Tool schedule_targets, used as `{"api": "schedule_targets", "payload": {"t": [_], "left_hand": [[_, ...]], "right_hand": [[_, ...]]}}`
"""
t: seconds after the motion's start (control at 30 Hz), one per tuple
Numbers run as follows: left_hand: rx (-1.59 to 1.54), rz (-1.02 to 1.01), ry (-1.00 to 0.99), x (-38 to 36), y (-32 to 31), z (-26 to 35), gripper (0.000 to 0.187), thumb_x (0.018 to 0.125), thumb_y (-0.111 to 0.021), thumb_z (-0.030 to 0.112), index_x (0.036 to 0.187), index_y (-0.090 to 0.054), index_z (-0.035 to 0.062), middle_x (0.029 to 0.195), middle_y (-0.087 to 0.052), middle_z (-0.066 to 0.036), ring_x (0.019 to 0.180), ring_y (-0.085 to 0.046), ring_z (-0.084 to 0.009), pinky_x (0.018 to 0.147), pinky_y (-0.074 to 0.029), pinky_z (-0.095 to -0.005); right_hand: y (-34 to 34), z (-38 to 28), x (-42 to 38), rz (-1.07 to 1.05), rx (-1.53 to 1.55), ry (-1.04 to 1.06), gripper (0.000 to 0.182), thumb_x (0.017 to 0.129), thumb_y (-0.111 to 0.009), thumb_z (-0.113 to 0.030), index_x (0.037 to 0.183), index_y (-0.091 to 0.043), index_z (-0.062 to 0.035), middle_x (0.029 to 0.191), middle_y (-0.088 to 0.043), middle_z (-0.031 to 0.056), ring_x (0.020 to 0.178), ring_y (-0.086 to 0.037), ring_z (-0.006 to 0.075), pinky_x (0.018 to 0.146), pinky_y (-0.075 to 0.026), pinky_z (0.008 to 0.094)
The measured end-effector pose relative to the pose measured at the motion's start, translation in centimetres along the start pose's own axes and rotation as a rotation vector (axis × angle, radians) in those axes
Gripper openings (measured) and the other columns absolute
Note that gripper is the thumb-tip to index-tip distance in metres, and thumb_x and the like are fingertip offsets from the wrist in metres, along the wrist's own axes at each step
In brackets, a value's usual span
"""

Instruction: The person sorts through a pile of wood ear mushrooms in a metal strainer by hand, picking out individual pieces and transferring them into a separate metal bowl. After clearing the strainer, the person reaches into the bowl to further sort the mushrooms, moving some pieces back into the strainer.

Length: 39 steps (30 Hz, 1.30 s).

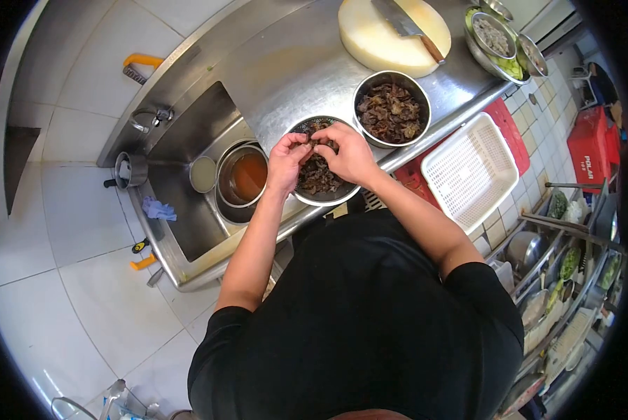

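Both hands pinch at one small piece of dark mushroom (pixel 317 145), held between them above the nearer metal bowl (pixel 342 194). From the head camera, the left hand (pixel 287 159) has its fingers curled tight around the piece, and the right hand (pixel 349 150) closes on it from the other side, fingertips meeting the left ones. That bowl sits at the front edge of the steel counter (pixel 286 77), just beside the sink (pixel 188 217), and holds a heap of dark, wrinkled mushrooms (pixel 317 176).

A second metal bowl (pixel 392 110) stands just behind and to the right, touching or nearly touching the first; it is filled with browner mushroom pieces. Further back lies a round pale chopping block (pixel 384 42) with a cleaver (pixel 406 26) resting flat on it. At the far right corner of the counter are stacked steel dishes (pixel 499 38) with food.

In the sink stands a pot of brownish liquid (pixel 244 175), with a small pale bowl (pixel 203 173) beside it and a blue cloth (pixel 158 208) on the sink's rim. A white plastic basket (pixel 470 171) rests on red crates below the counter.
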<state>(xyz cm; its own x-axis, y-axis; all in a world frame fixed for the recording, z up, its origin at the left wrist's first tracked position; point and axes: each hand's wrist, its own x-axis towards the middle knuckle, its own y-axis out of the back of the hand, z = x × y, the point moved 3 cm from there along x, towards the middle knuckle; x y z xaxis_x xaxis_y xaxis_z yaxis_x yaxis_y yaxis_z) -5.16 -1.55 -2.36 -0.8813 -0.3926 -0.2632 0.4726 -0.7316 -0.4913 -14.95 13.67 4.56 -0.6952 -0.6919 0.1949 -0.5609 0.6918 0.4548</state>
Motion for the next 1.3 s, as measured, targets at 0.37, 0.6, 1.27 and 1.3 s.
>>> {"api": "schedule_targets", "payload": {"t": [0.37, 0.6, 1.27, 1.3], "left_hand": [[0.205, 0.097, -0.040, -0.4, -3.1, 1.3, 0.012, 0.097, -0.066, 0.002, 0.109, -0.065, 0.0022, 0.098, -0.069, -0.004, 0.086, -0.068, -0.0111, 0.078, -0.057, -0.0248], [0.145, 0.159, -0.012, 0.0, -3.8, 0.0, 0.013, 0.098, -0.063, 0.002, 0.111, -0.063, 0.0013, 0.098, -0.069, -0.006, 0.085, -0.068, -0.0130, 0.078, -0.058, -0.0261], [0.994, -0.130, -0.285, -2.3, -5.5, 1.7, 0.030, 0.094, -0.070, 0.009, 0.122, -0.064, -0.0012, 0.108, -0.071, -0.013, 0.095, -0.069, -0.0185, 0.083, -0.055, -0.0316], [1.135, -0.129, -0.337, -2.4, -5.5, 1.7, 0.028, 0.093, -0.071, 0.008, 0.119, -0.065, -0.0008, 0.103, -0.071, -0.014, 0.091, -0.069, -0.0202, 0.080, -0.055, -0.0321]], "right_hand": [[-0.1, 0.0, -0.5, 0.083, -0.258, 0.165, 0.015, 0.083, -0.073, -0.012, 0.095, -0.067, -0.0046, 0.091, -0.064, 0.0164, 0.087, -0.065, 0.0376, 0.077, -0.053, 0.0471], [-0.7, 0.8, -0.8, 0.025, -0.295, 0.120, 0.018, 0.085, -0.068, -0.008, 0.097, -0.056, -0.0045, 0.092, -0.060, 0.0185, 0.090, -0.063, 0.0398, 0.077, -0.052, 0.0498], [-2.0, 5.4, -1.4, -0.110, 0.371, -0.294, 0.005, 0.101, -0.052, -0.007, 0.100, -0.056, -0.0037, 0.087, -0.057, 0.0063, 0.082, -0.053, 0.0170, 0.077, -0.046, 0.0327], [-2.0, 5.4, -1.3, -0.120, 0.349, -0.311, 0.005, 0.102, -0.052, -0.006, 0.100, -0.055, -0.0051, 0.086, -0.055, 0.0022, 0.081, -0.049, 0.0128, 0.076, -0.045, 0.0295]]}}
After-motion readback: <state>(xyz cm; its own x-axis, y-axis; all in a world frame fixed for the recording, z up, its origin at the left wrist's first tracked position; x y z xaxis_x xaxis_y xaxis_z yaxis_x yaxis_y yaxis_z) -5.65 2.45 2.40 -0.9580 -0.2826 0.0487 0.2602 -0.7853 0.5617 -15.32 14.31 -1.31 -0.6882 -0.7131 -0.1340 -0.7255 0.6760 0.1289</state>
